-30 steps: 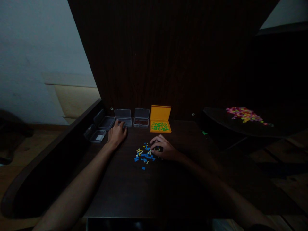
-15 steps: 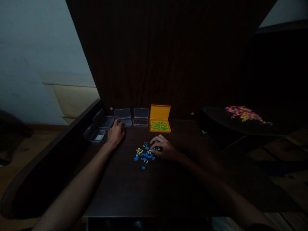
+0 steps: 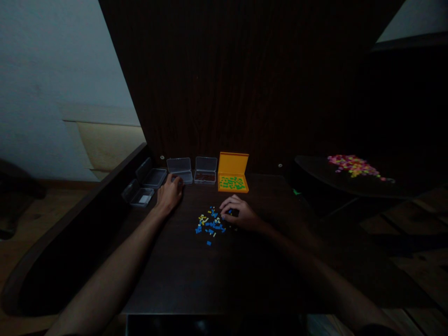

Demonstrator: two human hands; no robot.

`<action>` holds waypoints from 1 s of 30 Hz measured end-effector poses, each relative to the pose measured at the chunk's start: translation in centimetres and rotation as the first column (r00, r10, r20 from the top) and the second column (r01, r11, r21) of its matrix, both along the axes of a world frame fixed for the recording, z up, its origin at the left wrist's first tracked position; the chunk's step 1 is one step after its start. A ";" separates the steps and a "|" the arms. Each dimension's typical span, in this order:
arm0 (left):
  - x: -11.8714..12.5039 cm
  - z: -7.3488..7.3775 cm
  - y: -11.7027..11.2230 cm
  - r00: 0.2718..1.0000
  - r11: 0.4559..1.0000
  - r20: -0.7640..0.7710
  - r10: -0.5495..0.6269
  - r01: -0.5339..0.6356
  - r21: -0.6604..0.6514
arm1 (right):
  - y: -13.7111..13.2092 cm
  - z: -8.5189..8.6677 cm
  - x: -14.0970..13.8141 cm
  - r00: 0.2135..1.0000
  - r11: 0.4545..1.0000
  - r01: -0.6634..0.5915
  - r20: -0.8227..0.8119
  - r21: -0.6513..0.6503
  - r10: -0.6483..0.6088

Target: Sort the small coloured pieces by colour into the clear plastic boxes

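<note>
My left hand reaches to the open clear plastic box at the back, its bent fingers closed at the front rim and hiding part of it. At the right side of a loose pile of small toy bricks, blue, yellow and whitish, lies my right hand. Its fingers are curved, with a gap between forefinger and thumb where a blue brick shows. Whether the thumb touches a brick is too dark to tell. One blue brick sits apart, nearer me.
An open orange box holds several green bricks. Beside it stands a clear box with brownish pieces. Two more clear boxes stand at the left by the raised side panel. Colourful small pieces lie on the right-hand shelf.
My right hand has shifted slightly right, and the gap between its forefinger and thumb shows more clearly. My left hand stays at the clear box.
</note>
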State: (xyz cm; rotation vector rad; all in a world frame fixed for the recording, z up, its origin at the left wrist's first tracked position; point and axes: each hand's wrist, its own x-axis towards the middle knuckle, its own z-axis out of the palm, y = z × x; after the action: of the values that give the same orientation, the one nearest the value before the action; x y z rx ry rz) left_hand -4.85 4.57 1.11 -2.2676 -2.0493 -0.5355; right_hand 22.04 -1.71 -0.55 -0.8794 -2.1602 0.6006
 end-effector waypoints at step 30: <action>0.7 0.4 -0.4 0.996 0.998 0.073 0.061 -0.062 0.012 | 12.4 3.9 -0.1 0.810 0.919 0.381 0.517 -0.103 -0.278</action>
State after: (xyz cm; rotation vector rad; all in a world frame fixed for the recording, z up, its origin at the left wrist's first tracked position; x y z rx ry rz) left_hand -4.18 4.12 1.53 -2.2009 -2.1328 -0.6347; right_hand 21.91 10.69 3.31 -1.6361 -2.3229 0.4519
